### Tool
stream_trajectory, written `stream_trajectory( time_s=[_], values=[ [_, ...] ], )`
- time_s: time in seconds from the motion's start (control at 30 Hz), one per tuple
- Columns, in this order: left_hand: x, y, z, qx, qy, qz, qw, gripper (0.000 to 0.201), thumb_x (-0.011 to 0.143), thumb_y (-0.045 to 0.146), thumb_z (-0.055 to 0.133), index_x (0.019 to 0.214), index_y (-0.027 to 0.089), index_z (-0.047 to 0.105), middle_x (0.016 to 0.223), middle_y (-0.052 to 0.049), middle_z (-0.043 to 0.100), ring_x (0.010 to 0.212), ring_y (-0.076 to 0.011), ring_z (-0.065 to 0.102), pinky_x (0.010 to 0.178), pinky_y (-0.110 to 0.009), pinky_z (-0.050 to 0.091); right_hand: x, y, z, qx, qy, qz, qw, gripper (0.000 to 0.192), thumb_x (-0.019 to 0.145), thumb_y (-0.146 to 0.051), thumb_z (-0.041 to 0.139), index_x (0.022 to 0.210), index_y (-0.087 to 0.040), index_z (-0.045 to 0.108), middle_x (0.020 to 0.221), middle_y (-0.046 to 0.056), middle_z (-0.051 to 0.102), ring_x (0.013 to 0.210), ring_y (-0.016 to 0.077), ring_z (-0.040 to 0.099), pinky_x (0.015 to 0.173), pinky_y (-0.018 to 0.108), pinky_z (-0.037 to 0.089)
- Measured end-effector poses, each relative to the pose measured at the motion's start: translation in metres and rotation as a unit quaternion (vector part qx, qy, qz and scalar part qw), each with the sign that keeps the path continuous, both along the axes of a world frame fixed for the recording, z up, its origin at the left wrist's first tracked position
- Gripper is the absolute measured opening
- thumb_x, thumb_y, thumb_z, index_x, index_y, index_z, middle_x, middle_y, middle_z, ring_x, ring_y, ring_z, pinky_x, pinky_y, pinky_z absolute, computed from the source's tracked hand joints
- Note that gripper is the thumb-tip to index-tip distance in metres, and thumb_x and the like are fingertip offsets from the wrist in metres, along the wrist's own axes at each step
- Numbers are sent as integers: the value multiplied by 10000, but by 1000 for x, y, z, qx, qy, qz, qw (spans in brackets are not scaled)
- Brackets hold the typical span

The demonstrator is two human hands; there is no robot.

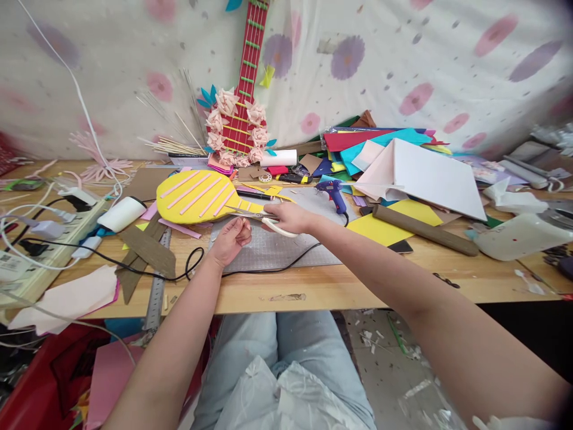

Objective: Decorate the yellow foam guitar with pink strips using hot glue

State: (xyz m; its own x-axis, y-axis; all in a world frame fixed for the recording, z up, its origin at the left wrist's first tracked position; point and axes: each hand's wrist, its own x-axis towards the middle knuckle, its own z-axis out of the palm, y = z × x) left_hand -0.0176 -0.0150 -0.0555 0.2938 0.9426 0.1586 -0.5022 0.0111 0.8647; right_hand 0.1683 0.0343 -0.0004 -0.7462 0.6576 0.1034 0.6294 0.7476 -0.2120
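Note:
My right hand (290,217) grips a pair of scissors (280,229) with white handles, its metal blades pointing left. Just left of the blades' lower side, my left hand (231,239) is closed in a pinch. Whatever its fingertips hold is too small to make out. Behind both hands lies a yellow paddle-shaped piece (197,196) with pink slanted strips across its round part; its narrow end runs right, partly behind the scissors. Under the hands is a grey cutting mat (268,258).
A blue glue gun (332,194) stands right of the mat, its black cable crossing the front. A red paper guitar (239,128) with pink flowers leans at the back. Coloured sheets (358,143) pile up right. A power strip (58,239) and steel ruler (157,292) lie left.

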Motion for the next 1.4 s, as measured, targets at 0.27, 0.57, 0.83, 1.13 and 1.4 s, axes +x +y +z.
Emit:
stream_trajectory(
  time_s=[0.27, 0.57, 0.83, 1.13, 1.4],
  values=[
    [2, 0, -1, -4, -14, 18, 1000, 275, 729, 337, 653, 590, 125, 546, 508, 59, 233, 455, -46, 227, 424, -172, 255, -4, -9, 10, -30, -18, 30, 999, 337, 813, -466, 452, 922, -153, 514, 914, 76, 613, 734, 156, 509, 600, 241, 270],
    [4, -1, 2, -20, -12, 50, 998, 282, 718, 322, 666, 579, 132, 512, 501, 62, 237, 453, -47, 242, 418, -162, 245, -4, -11, 10, -42, -33, 29, 998, 359, 817, -478, 448, 947, -149, 509, 938, 92, 611, 737, 163, 517, 594, 243, 276],
    [3, 0, -1, -6, 9, 47, 999, 327, 733, 393, 639, 570, 128, 537, 478, 70, 205, 438, -42, 203, 413, -160, 240, -2, -9, 4, 5, -59, -17, 998, 357, 824, -470, 428, 855, -151, 585, 803, 97, 648, 682, 171, 534, 569, 257, 257],
    [2, 0, 3, -14, 10, 34, 999, 352, 770, 431, 586, 602, 124, 551, 491, 71, 186, 434, -40, 215, 426, -159, 264, 2, 0, 5, -25, 12, -30, 999, 324, 820, -457, 438, 901, -161, 543, 871, 67, 628, 710, 147, 511, 596, 236, 284],
    [1, 1, 3, -70, -17, -3, 997, 299, 809, 337, 549, 624, 102, 571, 500, 72, 171, 421, -39, 206, 395, -150, 247, -2, -4, 4, -9, 10, 34, 999, 295, 814, -431, 457, 889, -153, 522, 919, 83, 613, 756, 161, 511, 629, 244, 304]
  ],
)
